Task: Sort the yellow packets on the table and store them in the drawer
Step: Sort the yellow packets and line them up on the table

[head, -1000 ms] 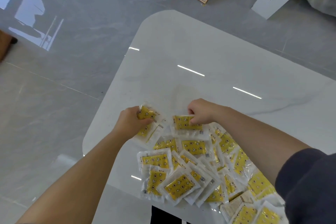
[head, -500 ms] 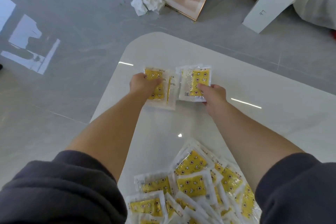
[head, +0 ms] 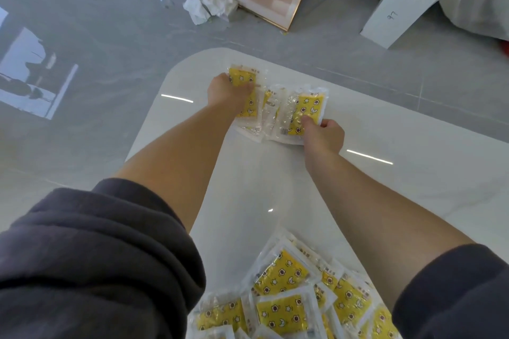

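At far table corner, left hand (head: 225,91) and right hand (head: 323,133) each pinching yellow packets (head: 305,111).

We see a shiny white table (head: 413,146). A big pile of yellow packets (head: 292,297) lies at the bottom; a few packets (head: 275,107) lie near the top.

The counter (head: 399,129) is glossy, smooth white stone-look with faint grey veining, mirroring ceiling lights. The yellow packets (head: 281,308) are crinkly clear plastic over printed yellow, shiny at the edges. The sleeves (head: 91,261) are matt, soft dark cloth; the floor (head: 91,44) is polished grey tile.
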Motion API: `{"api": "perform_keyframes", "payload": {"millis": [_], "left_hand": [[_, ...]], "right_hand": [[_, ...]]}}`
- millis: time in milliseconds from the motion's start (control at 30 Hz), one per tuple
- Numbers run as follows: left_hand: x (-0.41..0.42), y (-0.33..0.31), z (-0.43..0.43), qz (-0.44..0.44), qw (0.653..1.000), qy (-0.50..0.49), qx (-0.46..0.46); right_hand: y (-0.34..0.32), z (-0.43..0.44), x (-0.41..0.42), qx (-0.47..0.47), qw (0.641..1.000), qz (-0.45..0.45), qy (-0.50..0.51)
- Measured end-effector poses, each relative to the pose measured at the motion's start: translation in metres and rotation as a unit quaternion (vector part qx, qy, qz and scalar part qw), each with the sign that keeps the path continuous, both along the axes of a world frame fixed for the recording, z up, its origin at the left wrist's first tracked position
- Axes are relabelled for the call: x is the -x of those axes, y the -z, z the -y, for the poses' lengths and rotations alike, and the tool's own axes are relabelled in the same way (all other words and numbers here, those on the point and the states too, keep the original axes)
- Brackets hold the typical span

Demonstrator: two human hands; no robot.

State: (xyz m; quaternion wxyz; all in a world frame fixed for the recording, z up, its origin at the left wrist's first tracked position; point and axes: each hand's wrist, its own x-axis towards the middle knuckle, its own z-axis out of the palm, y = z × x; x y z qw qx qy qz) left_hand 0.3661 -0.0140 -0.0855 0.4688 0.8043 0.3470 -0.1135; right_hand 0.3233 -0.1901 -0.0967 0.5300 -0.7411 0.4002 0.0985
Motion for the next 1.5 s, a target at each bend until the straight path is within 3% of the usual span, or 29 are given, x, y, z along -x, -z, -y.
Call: {"api": "perform_keyframes", "payload": {"millis": [100, 300, 633, 800, 1000, 1167, 1233, 1367, 1500], "left_hand": [[-0.010, -0.012, -0.002, 0.006, 0.999, 0.012, -0.033], [-0.006, -0.023, 0.020, -0.038, 0.991, 0.124, -0.042], [0.034, -0.023, 0.048, -0.003, 0.972, 0.176, -0.154], [0.123, -0.041, 0.054, 0.039, 0.979, 0.158, -0.120], [0.253, -0.043, 0.066, -0.028, 0.978, 0.184, -0.091], [0.336, -0.040, 0.056, -0.094, 0.962, 0.227, -0.122], [0.358, -0.039, 0.049, -0.110, 0.953, 0.240, -0.148], [0.379, -0.030, 0.037, -0.102, 0.927, 0.298, -0.205], [0.380, -0.025, 0.032, -0.105, 0.904, 0.342, -0.234]], "right_hand": [[-0.006, 0.011, -0.002, 0.018, 1.000, 0.007, -0.002], [-0.013, 0.045, -0.005, 0.031, 0.999, -0.031, 0.023], [-0.020, 0.061, 0.023, 0.115, 0.986, -0.062, -0.101], [-0.036, 0.064, 0.087, 0.134, 0.964, -0.063, -0.223], [-0.047, 0.067, 0.182, 0.145, 0.883, -0.067, -0.441], [-0.057, 0.072, 0.231, 0.227, 0.737, -0.043, -0.635], [-0.059, 0.070, 0.241, 0.261, 0.703, -0.015, -0.661], [-0.058, 0.061, 0.244, 0.315, 0.669, 0.035, -0.672], [-0.054, 0.050, 0.237, 0.325, 0.613, 0.063, -0.717]]}}
